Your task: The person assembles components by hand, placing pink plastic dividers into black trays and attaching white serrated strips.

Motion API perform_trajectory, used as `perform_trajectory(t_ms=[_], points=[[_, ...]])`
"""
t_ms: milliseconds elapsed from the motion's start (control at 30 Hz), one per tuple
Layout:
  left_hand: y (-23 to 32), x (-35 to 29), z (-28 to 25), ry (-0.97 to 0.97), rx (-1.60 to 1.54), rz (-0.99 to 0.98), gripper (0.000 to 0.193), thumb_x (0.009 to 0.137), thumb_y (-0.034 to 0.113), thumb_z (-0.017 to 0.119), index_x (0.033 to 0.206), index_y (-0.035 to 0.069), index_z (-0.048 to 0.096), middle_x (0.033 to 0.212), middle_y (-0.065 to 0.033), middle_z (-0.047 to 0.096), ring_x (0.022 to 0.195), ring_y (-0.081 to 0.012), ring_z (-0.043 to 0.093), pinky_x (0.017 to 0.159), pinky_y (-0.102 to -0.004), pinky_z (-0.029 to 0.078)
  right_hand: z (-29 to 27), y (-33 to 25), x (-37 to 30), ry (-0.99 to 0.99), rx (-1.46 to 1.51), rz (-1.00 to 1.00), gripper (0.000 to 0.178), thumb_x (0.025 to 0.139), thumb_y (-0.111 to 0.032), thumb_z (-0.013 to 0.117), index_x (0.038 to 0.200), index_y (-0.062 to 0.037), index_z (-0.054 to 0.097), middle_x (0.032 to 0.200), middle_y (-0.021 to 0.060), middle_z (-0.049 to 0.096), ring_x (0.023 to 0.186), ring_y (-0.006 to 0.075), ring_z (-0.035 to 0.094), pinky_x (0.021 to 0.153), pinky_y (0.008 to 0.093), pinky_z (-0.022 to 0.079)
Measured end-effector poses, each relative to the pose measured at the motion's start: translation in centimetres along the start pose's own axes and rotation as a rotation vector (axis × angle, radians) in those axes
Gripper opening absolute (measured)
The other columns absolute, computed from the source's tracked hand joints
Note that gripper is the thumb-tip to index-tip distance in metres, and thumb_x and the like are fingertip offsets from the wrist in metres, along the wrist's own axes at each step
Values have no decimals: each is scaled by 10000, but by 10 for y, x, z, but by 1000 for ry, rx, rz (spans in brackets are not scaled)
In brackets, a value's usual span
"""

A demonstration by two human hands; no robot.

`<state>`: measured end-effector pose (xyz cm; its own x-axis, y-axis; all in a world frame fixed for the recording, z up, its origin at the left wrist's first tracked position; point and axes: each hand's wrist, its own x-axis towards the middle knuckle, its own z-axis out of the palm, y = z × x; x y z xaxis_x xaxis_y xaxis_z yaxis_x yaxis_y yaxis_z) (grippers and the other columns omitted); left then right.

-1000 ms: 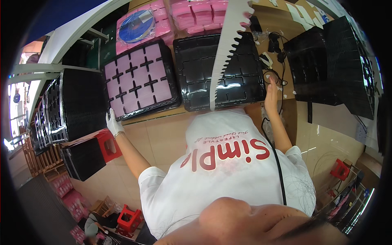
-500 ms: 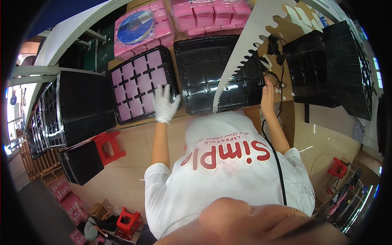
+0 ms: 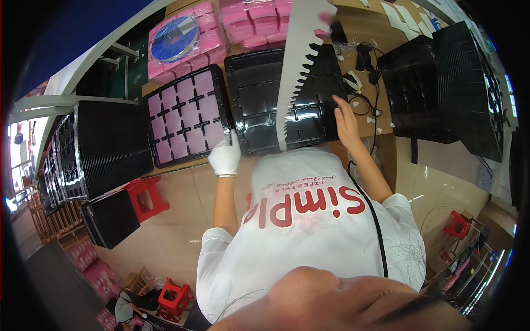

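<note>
A black plastic tray (image 3: 256, 116) with moulded cross-shaped ridges lies at the middle of the bench. My left hand (image 3: 225, 157), in a white glove, is at its near left corner; the fingers close around the rim, partly hidden in the gap. Bare, my right hand (image 3: 346, 124) rests against the tray's right side with fingers stretched out. Left of it lies another black tray, its cells filled with pink foam pads (image 3: 190, 118). A pale grey strip with a jagged edge (image 3: 290, 71) cuts across the view in front of the middle tray.
Bundles of pink foam (image 3: 256, 25) and a blue spool (image 3: 175, 39) lie behind. Stacks of black trays stand at left (image 3: 113, 140) and right (image 3: 411, 83). Black cables (image 3: 378, 96) run on the bench right of my hand. A red stool (image 3: 148, 198) stands below left.
My left hand has come off the pink foam pads to the middle tray's near left corner. The middle tray and my right hand have shifted slightly left. The jagged strip now stands more upright.
</note>
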<state>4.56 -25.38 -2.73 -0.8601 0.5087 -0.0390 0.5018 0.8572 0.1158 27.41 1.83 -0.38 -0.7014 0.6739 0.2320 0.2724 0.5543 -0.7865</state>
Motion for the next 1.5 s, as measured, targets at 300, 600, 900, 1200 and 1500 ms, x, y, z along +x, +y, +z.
perform_trajectory(t_ms=[300, 600, 900, 1200, 1500], points=[[96, -12, -22, -221, -1086, 128, 293, 784, 254, 752, 954, 23, 691, 845, -30, 673, 687, -62, 561, 648, -230, 464, 82, -13, 12, -614, 708, 441, 287, 963, -230, 508, 1051, 15, 629, 983, 103, 661, 887, 161, 643, 806, 275, 512], [93, -14, -34, -142, -1534, -408, 199, 851, 175, 698, 897, -13, 655, 805, -68, 677, 691, -93, 634, 603, -212, 490, 91, -65, 3, -523, 574, 370, 106, 824, -70, 690, 894, -10, 637, 904, 46, 645, 768, 109, 625, 757, 224, 494], [29, -8, -30, 232, -1530, -526, 186, 890, 167, 651, 890, -5, 584, 798, -79, 658, 642, -111, 636, 565, -197, 472, 131, -79, 77, -416, 452, -516, 67, 774, -76, 705, 799, -48, 649, 827, 53, 568, 803, 187, 570, 686, 282, 464], [15, -12, -32, 256, -1513, -568, 148, 888, 123, 641, 934, -12, 603, 831, -60, 640, 662, -97, 617, 591, -202, 478, 218, -33, 228, -489, -222, -323, 149, 745, -197, 682, 786, -54, 678, 858, 134, 632, 821, 291, 630, 736, 394, 500], [16, -4, -40, 183, -1529, -535, 162, 889, 99, 625, 991, -22, 589, 920, -93, 664, 727, -123, 647, 613, -201, 475, 207, -53, 192, -417, 724, 146, 94, 798, -49, 581, 862, 19, 584, 922, 147, 672, 858, 214, 652, 799, 307, 514]])
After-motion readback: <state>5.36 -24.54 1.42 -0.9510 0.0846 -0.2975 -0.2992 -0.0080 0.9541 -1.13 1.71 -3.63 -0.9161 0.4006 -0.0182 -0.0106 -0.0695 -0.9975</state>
